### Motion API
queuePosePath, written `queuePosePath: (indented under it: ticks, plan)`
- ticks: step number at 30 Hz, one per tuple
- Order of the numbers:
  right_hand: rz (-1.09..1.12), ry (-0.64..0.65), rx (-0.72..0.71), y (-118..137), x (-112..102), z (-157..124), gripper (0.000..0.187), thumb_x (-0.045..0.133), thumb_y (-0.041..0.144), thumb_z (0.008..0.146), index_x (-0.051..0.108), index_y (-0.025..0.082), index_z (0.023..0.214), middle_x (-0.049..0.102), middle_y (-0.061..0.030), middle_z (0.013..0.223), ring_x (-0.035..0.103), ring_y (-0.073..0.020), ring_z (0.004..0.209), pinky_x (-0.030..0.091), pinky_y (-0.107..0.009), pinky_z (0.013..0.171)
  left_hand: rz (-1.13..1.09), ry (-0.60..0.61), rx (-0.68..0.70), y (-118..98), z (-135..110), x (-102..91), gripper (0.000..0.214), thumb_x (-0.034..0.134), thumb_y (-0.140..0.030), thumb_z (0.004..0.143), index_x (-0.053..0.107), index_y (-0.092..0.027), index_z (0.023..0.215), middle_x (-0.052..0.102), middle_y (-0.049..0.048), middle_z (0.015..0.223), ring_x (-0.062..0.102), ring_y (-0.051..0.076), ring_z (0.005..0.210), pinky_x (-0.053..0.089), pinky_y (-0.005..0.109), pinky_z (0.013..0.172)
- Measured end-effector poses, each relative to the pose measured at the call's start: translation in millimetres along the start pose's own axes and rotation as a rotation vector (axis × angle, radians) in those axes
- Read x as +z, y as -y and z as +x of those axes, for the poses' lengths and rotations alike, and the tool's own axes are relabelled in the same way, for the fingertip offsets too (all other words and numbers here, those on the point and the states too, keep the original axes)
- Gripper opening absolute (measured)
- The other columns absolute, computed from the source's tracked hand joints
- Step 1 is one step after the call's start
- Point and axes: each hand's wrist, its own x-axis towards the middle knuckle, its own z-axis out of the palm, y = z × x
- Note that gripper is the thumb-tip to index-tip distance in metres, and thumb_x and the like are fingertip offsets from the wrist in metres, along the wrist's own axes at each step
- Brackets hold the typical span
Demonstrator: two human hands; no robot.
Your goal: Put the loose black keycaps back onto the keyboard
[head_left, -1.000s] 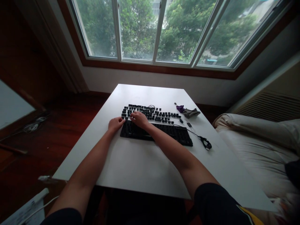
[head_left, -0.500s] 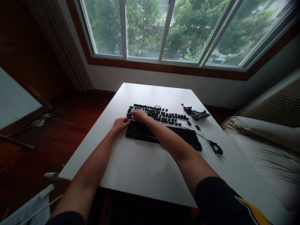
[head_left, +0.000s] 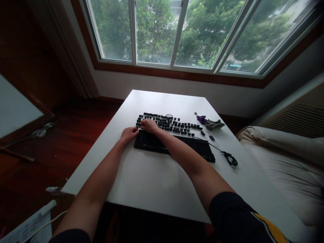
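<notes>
A black keyboard (head_left: pixel 192 148) lies on the white table (head_left: pixel 157 182), with several loose black keycaps (head_left: pixel 177 125) laid in rows just behind it. My left hand (head_left: pixel 128 134) rests at the keyboard's left end, fingers curled against its corner. My right hand (head_left: pixel 150 125) reaches across to the far left of the keycap rows, fingers bent down over the caps; whether it pinches one is too small to make out.
The keyboard's black cable (head_left: pixel 229 158) coils at the right. A purple and grey bundle (head_left: pixel 210 123) lies behind it. A bed with pale bedding (head_left: pixel 286 158) stands to the right, windows ahead, dark wood floor (head_left: pixel 37 152) to the left.
The view swung slightly. My right hand moved left along the keycap rows and sits closer to my left hand, which stays at the keyboard's left end.
</notes>
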Motion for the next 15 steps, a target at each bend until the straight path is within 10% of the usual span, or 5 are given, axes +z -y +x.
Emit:
queuePosePath:
  ticks: [5,15]
  plan:
    - [0.124,-0.027,-0.046,1.8,-15.7,-21.2,0.019,0.066,0.031,0.086,0.071,0.016,0.097,0.072,-0.0045,0.093,0.062,-0.0146,0.083,0.038,-0.022,0.069,0.026,-0.011,-0.017,-1.4,-0.9,1.0,0.031,0.052,-0.047,0.090,0.073,-0.024,0.086,0.075,0.0052,0.089,0.064,0.022,0.084,0.039,0.030,0.069]
    - [0.327,0.330,-0.213,21.2,-23.9,-76.3,0.020,0.067,0.034,0.082,0.072,0.017,0.091,0.068,0.0020,0.077,0.056,-0.0111,0.068,0.035,-0.021,0.060,0.033,-0.031,-0.021,1.9,-1.3,6.4,0.035,0.050,-0.050,0.091,0.074,-0.025,0.090,0.075,0.0045,0.088,0.064,0.021,0.081,0.037,0.030,0.066]
